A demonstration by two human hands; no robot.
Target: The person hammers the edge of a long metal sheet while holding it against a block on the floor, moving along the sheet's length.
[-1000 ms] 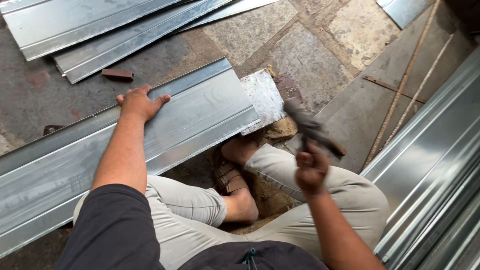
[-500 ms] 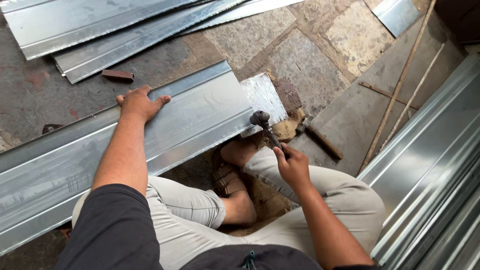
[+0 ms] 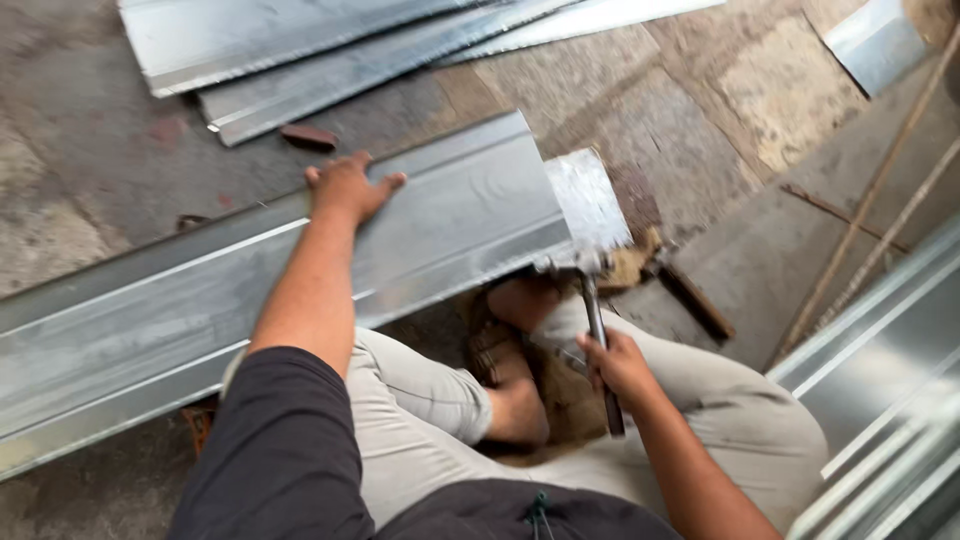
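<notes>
On stone floor, right hand (image 3: pixel 618 362) grips hammer (image 3: pixel 592 300) against metal sheet (image 3: pixel 440 225).

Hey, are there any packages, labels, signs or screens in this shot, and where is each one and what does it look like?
None in view: no package, label, sign or screen.
Only bare things show: a long grey metal sheet under the left hand, a hammer in the right hand, more metal sheets at the top and stone floor.
</notes>
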